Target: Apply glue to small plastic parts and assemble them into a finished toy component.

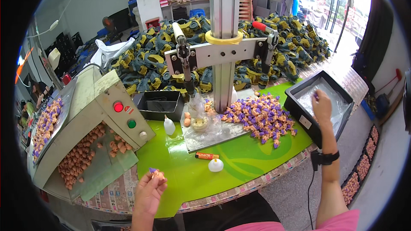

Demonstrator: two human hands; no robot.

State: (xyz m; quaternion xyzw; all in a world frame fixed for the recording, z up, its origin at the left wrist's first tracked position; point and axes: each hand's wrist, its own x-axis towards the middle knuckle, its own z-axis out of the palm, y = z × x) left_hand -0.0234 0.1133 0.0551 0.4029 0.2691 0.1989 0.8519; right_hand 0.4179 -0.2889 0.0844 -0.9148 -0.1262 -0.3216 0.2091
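Observation:
Near the front left of the green mat (205, 184), my left hand (147, 194) pinches a small peach-coloured plastic toy piece with a purple tip (157, 174). My right hand (322, 106) is over the black bin (295, 111), which has a clear plastic liner (338, 105). A small purple piece (316, 96) shows at its closed fingers, partly hidden. A heap of peach-and-purple toy pieces (261, 117) lies between my hands, beside a press stand with a metal post (223, 81). Under its left clamp (185, 55) stands a round holder wrapped in clear plastic (199, 122).
At left stands a beige machine (113, 98) with red and green buttons and peach pieces (79, 158) under it. A white squeeze bottle (169, 125), an orange tube (206, 156) and a white cap-like bottle (215, 165) are on the mat. Yellow-and-dark toy vehicles (150, 60) pile up behind.

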